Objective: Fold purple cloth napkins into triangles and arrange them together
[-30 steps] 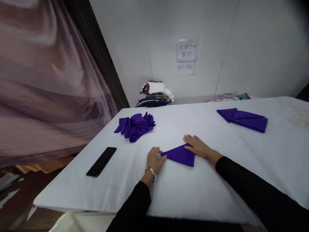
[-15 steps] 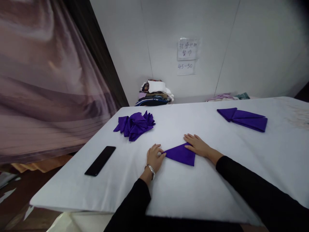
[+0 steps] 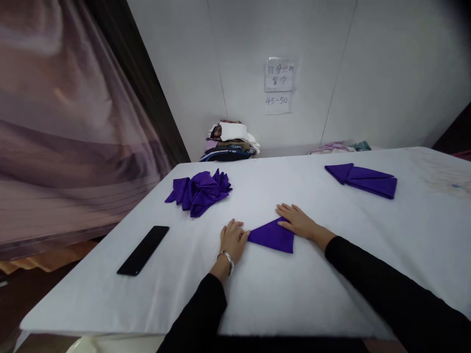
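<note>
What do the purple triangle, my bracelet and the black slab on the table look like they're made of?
Purple triangle: probably fabric, fairly matte, judging by its limp, flat-folded layers.
Bracelet: likely metal, polished and silvery, going by its bright highlights.
Black slab: perhaps glass or plastic, given its smooth, dark face; its look doesn't settle which.

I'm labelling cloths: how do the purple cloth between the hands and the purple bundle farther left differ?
The purple cloth lies flat in a wedge; the purple bundle is crumpled. The left hand and right hand touch the purple cloth, not the purple bundle. Both are purple, on a white tablecloth.
</note>
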The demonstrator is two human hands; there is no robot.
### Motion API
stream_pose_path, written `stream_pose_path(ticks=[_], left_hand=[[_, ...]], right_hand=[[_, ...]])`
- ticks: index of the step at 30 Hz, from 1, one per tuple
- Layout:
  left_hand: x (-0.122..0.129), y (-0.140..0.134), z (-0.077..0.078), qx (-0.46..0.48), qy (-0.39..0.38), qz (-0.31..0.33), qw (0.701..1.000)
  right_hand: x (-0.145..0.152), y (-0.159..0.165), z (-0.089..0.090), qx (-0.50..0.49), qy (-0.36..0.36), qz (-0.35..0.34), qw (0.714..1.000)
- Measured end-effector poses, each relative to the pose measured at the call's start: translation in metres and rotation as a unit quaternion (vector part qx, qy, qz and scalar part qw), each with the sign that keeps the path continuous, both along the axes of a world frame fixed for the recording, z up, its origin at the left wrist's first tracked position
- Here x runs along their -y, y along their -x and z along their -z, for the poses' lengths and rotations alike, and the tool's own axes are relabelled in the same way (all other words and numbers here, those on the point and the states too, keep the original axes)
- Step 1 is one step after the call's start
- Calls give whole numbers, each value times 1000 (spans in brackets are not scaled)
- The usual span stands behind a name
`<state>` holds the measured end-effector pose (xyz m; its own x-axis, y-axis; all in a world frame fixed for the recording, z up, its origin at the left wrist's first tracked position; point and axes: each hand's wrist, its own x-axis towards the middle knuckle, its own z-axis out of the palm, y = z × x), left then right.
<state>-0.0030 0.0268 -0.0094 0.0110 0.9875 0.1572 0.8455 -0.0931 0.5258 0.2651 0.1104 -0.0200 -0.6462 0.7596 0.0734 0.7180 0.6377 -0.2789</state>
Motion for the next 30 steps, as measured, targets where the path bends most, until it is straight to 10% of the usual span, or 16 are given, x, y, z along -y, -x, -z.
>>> stream_pose_path(ticks=[24, 30], left_hand=[[-8, -12, -13, -49, -2, -113, 992], [-15, -49, -16, -96, -22, 67, 993]], right_hand=[[-1, 0, 1, 3, 4, -1, 1000], [1, 2, -1, 2, 2, 7, 1000]])
